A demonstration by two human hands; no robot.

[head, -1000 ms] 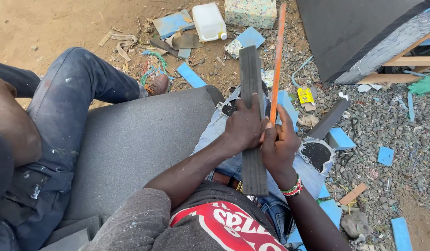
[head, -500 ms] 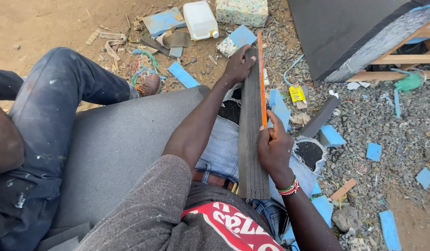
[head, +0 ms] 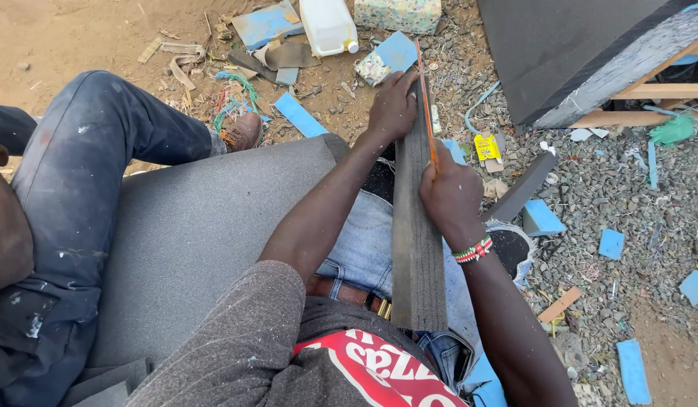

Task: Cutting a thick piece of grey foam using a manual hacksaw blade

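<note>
Your left hand (head: 392,105) grips the grey foam strip's (head: 417,241) far end; your right hand (head: 451,192) clasps the orange blade (head: 424,105) along it, beyond which lies a white jug (head: 328,26), contents unseen.

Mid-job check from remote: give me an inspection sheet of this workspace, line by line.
Surface: grey foam slab beside the person's lap; gravel ground to the right.
Job's things: long dark foam strip lying along the lap; thin orange blade against its right edge.
Clutter: blue foam offcuts, white plastic jug, wood scrap.
Grippers: left hand grips the strip's far end; right hand holds the blade.
Cables: tangled coloured cord on the dirt.
Surroundings: another person's jeans leg on the left; large foam panel on a wooden frame.
</note>
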